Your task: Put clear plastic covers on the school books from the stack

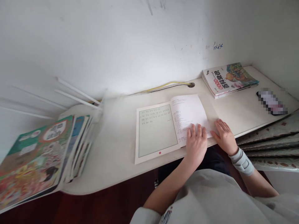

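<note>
Both hands lie flat with fingers stretched out, gripping nothing. The left hand [196, 141] presses the bottom of the right page of the open workbook [163, 127]. The right hand [224, 135] sits at its 3 o'clock, by the page edge. The workbook lies mid-desk [116, 149], with a book stack [229, 79] at 1 o'clock.

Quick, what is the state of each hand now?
Left hand: open, flat on the open white paper booklet.
Right hand: open, flat at the booklet's right edge.
</note>
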Demonstrator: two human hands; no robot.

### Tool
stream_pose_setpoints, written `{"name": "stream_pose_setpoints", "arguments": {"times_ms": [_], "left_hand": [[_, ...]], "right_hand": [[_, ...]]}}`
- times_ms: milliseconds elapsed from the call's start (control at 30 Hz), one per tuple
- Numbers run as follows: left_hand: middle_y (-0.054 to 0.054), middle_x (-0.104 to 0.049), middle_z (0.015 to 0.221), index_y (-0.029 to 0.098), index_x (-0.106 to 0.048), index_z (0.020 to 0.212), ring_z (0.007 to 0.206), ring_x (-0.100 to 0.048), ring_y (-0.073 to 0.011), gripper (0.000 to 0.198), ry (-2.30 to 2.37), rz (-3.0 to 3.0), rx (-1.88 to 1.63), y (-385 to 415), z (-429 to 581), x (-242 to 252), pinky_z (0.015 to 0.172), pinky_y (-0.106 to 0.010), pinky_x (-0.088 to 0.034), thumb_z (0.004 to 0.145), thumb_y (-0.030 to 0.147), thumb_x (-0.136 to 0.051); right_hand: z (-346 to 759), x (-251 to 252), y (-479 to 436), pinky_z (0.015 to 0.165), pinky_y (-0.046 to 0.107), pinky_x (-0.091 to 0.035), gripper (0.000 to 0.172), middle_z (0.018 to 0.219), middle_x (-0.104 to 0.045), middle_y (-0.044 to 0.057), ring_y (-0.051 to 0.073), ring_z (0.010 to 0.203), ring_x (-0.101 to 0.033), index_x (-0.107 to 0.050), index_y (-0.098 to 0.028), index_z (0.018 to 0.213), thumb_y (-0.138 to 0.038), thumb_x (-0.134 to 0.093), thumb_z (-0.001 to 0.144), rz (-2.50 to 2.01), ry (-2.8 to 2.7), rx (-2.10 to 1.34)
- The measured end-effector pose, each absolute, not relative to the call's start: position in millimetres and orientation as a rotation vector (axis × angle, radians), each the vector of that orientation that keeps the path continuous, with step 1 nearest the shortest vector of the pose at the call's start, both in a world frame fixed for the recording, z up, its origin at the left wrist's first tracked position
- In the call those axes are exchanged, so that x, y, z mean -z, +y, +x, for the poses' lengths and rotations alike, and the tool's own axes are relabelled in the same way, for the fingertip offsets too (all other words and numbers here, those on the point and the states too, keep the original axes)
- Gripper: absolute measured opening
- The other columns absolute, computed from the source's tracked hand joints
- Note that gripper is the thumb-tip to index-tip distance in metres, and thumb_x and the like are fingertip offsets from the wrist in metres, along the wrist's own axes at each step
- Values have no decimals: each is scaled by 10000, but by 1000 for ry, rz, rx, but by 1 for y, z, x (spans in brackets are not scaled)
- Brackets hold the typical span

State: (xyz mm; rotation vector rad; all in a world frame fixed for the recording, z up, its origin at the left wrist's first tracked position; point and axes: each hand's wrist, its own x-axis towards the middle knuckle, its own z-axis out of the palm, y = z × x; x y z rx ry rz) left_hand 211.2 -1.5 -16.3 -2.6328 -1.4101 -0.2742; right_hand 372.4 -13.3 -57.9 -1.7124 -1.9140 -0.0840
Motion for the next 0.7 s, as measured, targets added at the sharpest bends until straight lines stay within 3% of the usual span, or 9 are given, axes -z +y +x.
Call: {"name": "stream_pose_setpoints", "arguments": {"times_ms": [233,333,433,533,600,700], "left_hand": [[-180,-580,1258,91,-596,1193,1193,-511,-347,363,-1358,-2656,226,1,215,10,965,-477,-406,915,144,-368],[-170,-580,1261,99,-596,1195,1192,-509,-336,363,-1334,-2679,217,3,212,11,962,-468,-405,899,121,-386],[-167,-567,1278,99,-580,1213,1191,-509,-325,375,-1315,-2694,191,4,209,12,962,-458,-403,884,99,-399],[-164,-551,1301,107,-562,1231,1202,-499,-317,389,-1309,-2706,162,4,208,12,961,-455,-403,881,87,-395],[-162,-542,1311,118,-554,1238,1209,-493,-311,391,-1311,-2710,145,4,208,11,960,-457,-404,884,88,-390],[-158,-549,1302,126,-558,1231,1204,-497,-302,377,-1318,-2701,138,5,207,10,959,-455,-404,897,104,-384]], "right_hand": [[371,47,-8,974,455,-412,510,1241,-569,193,306,1201,-494,-521,-123,1265,-469,-418,905,-1771,-2031,154],[367,32,6,954,490,-378,411,1318,-505,195,316,1172,-502,-541,-203,1266,-385,-414,920,-1838,-2219,239],[363,9,26,942,471,-354,303,1311,-509,185,311,1149,-502,-644,-208,1111,-269,-427,909,-1788,-2450,302],[360,-13,47,880,439,-364,268,1116,-615,182,299,1053,-533,-699,-153,909,-188,-434,880,-1742,-2656,330],[359,-24,62,842,445,-363,288,999,-642,177,284,960,-555,-706,-132,854,-144,-419,868,-1712,-2775,366],[355,-33,87,824,461,-354,321,1027,-631,195,274,922,-555,-712,-102,843,-99,-392,863,-1578,-2942,486]]}}
